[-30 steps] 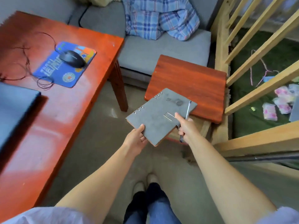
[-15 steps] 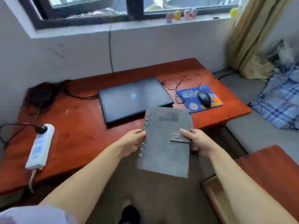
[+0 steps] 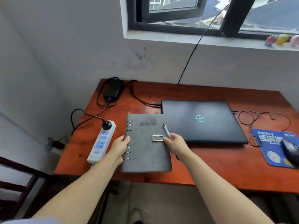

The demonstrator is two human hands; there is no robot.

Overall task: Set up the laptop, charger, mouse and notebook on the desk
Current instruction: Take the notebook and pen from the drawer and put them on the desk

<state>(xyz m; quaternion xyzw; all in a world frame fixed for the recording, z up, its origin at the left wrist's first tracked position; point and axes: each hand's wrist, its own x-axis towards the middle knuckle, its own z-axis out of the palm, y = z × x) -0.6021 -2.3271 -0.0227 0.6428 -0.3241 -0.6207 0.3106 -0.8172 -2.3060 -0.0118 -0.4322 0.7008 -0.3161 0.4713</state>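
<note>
Grey and ring-bound, a closed notebook is gripped at both side edges by a person's 2 bare hands over the near part of a red-brown wooden table. Fingers of the left hand curl around the spine edge, between the upper and lower sets of metal rings. The right hand pinches the opposite edge beside a small metal loop on the cover and also holds a silver pen, which slants across the notebook's upper right corner. Whether the notebook rests on the table or hangs just above it cannot be told.

Just right of the notebook lies a closed dark laptop, its far-left corner hidden behind the notebook's corner. A black cable runs from the laptop's left side to a charger at the table's far-left corner. Left of the notebook sits a white power strip with 1 black plug in its far end. At the far right, a black mouse rests on a blue mouse pad, with thin wire looped between pad and laptop.
</note>
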